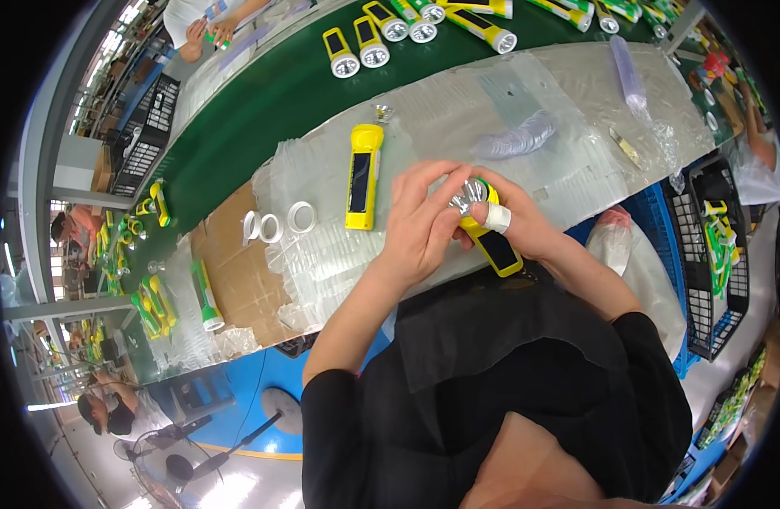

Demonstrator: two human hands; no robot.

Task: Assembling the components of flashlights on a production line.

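Both hands meet over the near edge of the worktop [568,89]: left hand [417,225] pinching a silver reflector [468,194], right hand [526,210] gripping the yellow flashlight [499,252], a white wrap [497,218] round its thumb. Reflector sits right at the flashlight's head; whether it's seated, can't tell, fingers cover it!

Sweeping from the left end, a green-and-yellow flashlight [207,295] lies near the worktop's near left corner, beside brown cardboard [237,263]. Next, three white rings [302,218], close together. Then a second yellow flashlight [363,178], dark panel up, head toward the far edge, a small clear piece [384,112] just beyond it.

Past the hands, a bent, pale purple plastic roll [519,137]; further right, a slim pale tool [625,148], and another purple roll [628,76] by the far right corner.
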